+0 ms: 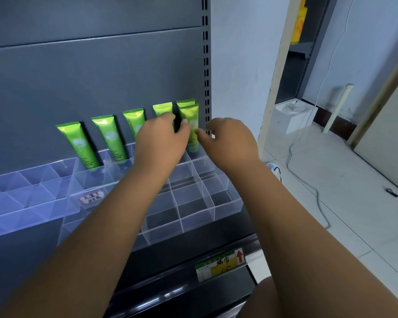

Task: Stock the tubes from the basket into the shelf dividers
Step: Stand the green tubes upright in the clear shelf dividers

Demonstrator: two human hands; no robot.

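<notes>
Left hand [163,143] pinches a green tube [192,118] into the two-o'clock divider [202,161] — grip of right hand [230,143] unclear; next, a clean release

Both arms extended fwd, L hand [161,138] & R hand [230,143] close together, backs up, fingers curled.

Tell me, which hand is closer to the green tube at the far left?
Left. The left hand is right of the far-left tube; the right hand is farther right.
</notes>
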